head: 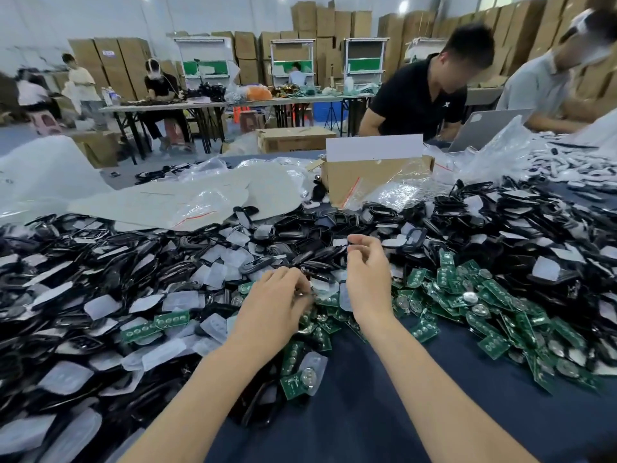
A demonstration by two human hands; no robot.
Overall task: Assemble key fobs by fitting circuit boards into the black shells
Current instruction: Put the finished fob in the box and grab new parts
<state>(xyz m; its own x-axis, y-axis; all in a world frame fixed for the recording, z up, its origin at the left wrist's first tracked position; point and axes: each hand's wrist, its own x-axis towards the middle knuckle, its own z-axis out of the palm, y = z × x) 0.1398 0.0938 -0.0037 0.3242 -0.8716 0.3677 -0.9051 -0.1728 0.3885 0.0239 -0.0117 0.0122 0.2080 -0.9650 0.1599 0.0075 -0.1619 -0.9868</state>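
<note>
Circuit boards [325, 330] beneath left hand [270, 304]

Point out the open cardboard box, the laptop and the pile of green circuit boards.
cardboard box [342, 180]: head view, brown front wall.
laptop [484, 128]: head view, back of lid.
green circuit boards [493, 346]: head view, one board in pile.

Bright even overhead light, soft shadows, fisheye bending at edges; background blurred
</note>
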